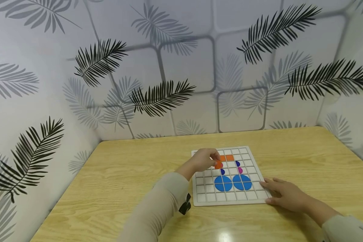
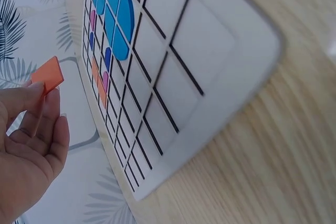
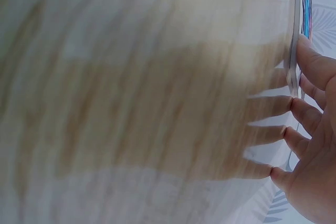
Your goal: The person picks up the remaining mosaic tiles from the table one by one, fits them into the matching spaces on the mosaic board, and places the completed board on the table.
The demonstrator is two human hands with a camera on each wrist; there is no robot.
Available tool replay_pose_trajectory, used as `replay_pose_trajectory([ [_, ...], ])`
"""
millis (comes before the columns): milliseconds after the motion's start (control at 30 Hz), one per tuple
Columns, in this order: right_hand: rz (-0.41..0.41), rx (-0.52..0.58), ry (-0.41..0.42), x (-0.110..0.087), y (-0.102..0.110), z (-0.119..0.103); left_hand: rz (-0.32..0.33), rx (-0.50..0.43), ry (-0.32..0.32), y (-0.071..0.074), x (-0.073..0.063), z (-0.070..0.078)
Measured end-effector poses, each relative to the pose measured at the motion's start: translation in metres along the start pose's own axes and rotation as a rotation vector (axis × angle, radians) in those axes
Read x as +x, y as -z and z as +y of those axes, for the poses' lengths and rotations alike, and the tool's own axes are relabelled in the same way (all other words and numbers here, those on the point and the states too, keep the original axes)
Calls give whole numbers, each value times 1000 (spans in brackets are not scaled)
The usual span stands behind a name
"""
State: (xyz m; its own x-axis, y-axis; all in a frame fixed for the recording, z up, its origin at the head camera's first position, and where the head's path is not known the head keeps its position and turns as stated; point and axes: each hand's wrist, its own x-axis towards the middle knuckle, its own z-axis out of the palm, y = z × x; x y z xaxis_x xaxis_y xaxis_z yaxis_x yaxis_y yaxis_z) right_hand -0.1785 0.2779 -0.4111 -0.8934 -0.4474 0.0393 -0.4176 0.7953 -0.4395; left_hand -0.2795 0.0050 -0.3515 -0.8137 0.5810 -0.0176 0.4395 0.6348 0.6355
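A white grid board (image 1: 214, 203) lies flat on the wooden table, its cells marked off by raised lines. My left hand (image 1: 203, 160) is over the board's upper left part and pinches an orange square tile (image 2: 48, 74) between thumb and fingers, lifted off the board in the left wrist view. On the grid are two blue discs (image 1: 242, 182) made of quarter pieces, small dark blue and pink pieces (image 1: 240, 170), and orange tiles (image 1: 229, 157) near the far side. My right hand (image 1: 285, 195) touches the board's right edge, fingers extended and spread, fingertips on the table.
The light wooden table (image 1: 115, 188) extends around the board on all sides. Behind it stands a wall (image 1: 187, 64) with a leaf pattern. A black band (image 1: 185, 204) shows beneath my left forearm.
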Motion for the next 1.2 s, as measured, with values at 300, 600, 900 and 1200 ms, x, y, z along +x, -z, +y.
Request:
replay_pose_trajectory([
  [300,7,5,10,1,0,-2,27,-6,25,-9,24,6],
  [600,0,27,7,1,-6,-2,37,20,63,-29,40,8],
  [900,-13,15,-7,0,-6,1,66,46,98,-39,59,14],
  [1200,16,2,12,0,-3,3,97,191,51,-55,97,-1],
])
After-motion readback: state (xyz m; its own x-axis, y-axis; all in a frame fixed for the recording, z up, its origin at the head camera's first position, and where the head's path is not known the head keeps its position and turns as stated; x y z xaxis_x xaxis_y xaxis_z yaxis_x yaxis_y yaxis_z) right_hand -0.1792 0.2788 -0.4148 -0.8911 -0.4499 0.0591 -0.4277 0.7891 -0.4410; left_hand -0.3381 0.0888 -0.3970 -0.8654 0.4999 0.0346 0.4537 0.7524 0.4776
